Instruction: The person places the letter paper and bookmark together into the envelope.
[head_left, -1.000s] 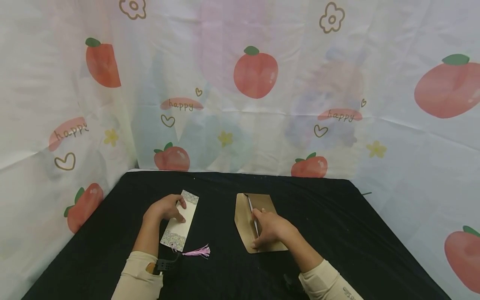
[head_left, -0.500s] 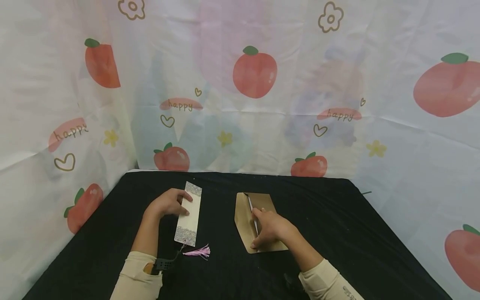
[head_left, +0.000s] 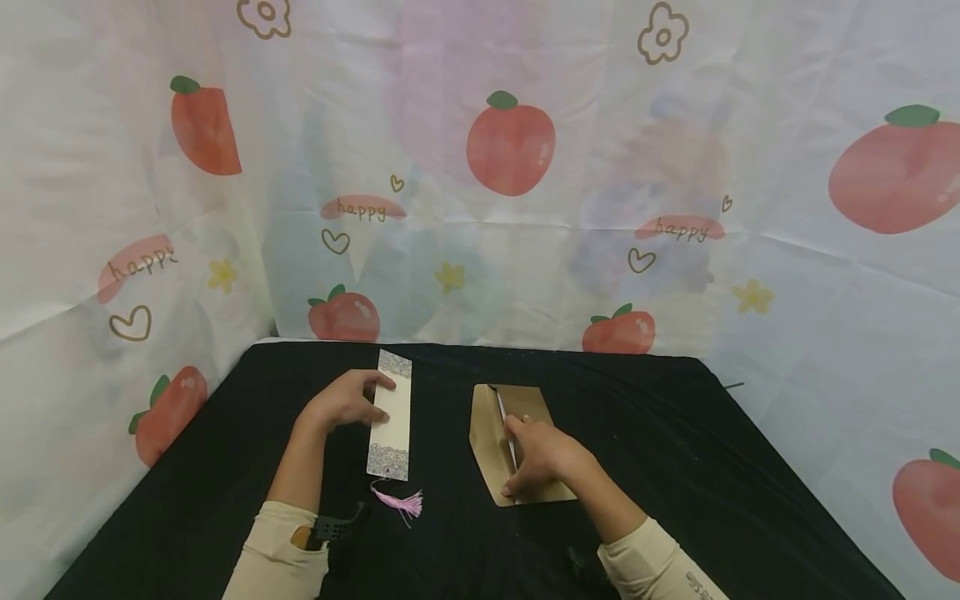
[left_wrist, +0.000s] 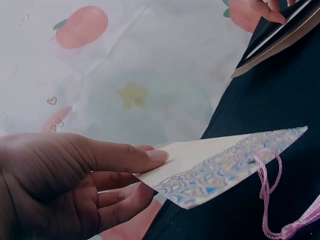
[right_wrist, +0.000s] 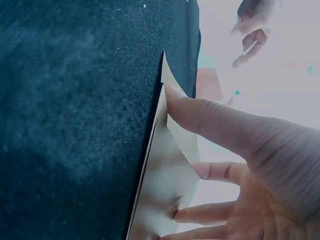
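My left hand (head_left: 339, 406) pinches a cream bookmark (head_left: 396, 429) by its left edge between thumb and fingers. Lace-like patterned bands cross both its ends; in the left wrist view the near band (left_wrist: 200, 180) shows blue and gold swirls. From its lower end hangs a pink tassel (head_left: 407, 505) on a cord. To the right lies a brown paper envelope (head_left: 486, 454), its flap folded out to the left and its mouth gaping. My right hand (head_left: 551, 457) grips the envelope, thumb at the mouth's near corner and fingers spread over its front panel (right_wrist: 167, 185).
A black cloth (head_left: 675, 450) covers the table under both hands. Behind and at the sides hangs a pale curtain (head_left: 480, 275) printed with red fruit. A black strap (head_left: 330, 529) sits on my left wrist.
My left hand has moved the bookmark away from me and to the right, turning it nearly upright in the head view. The tassel swings after it. The right hand and envelope stay still.
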